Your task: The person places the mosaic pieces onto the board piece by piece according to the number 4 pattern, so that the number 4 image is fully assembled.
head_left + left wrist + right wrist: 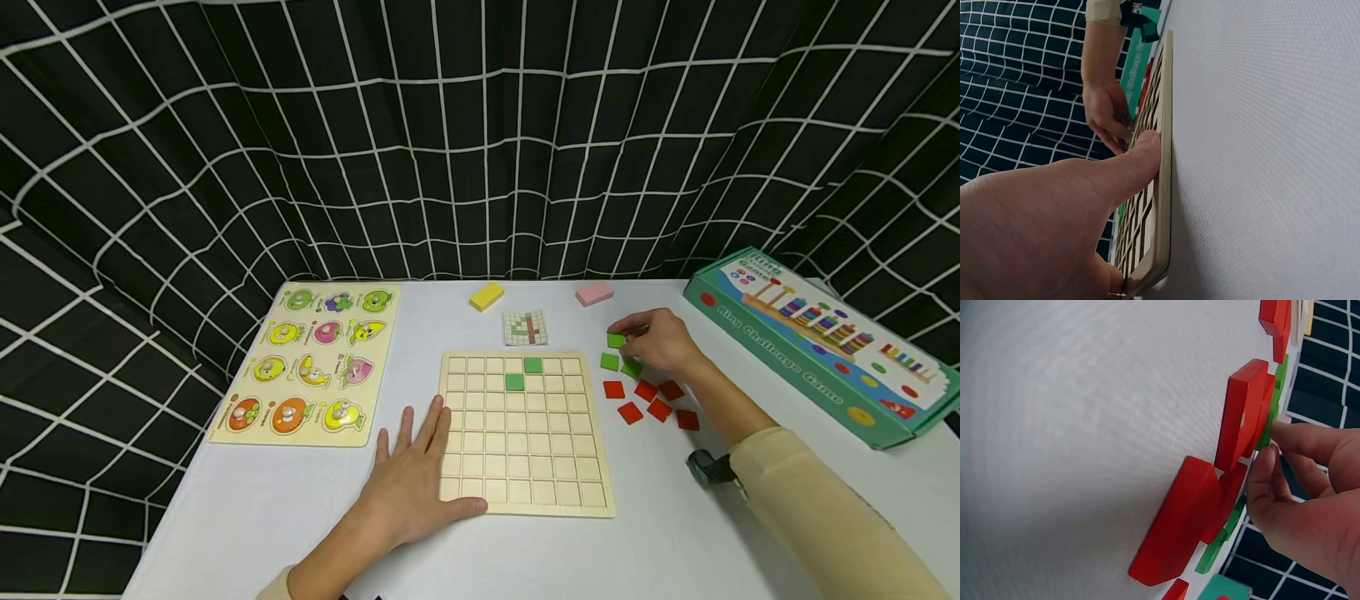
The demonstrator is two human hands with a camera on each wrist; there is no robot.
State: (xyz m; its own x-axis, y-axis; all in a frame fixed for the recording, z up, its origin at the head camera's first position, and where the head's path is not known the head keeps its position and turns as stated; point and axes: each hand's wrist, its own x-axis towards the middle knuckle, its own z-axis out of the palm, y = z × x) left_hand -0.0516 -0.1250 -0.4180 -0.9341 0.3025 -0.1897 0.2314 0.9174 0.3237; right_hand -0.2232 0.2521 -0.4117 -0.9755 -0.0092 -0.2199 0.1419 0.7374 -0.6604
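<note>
A wooden grid board lies flat on the table, with two green tiles set in its upper cells. My left hand rests along the board's left side, fingers spread and straight; its thumb lies on the near edge. Over the loose green tiles, my right hand has curled fingers and pinches one green square tile between thumb and fingertips. Several red square tiles are scattered just nearer than that hand. In the right wrist view, red tiles fill the foreground.
Behind the board lies a small pattern card, near a yellow block and a pink block. A fruit puzzle board is at left. The green game box stands at right. A black grid curtain hangs behind.
</note>
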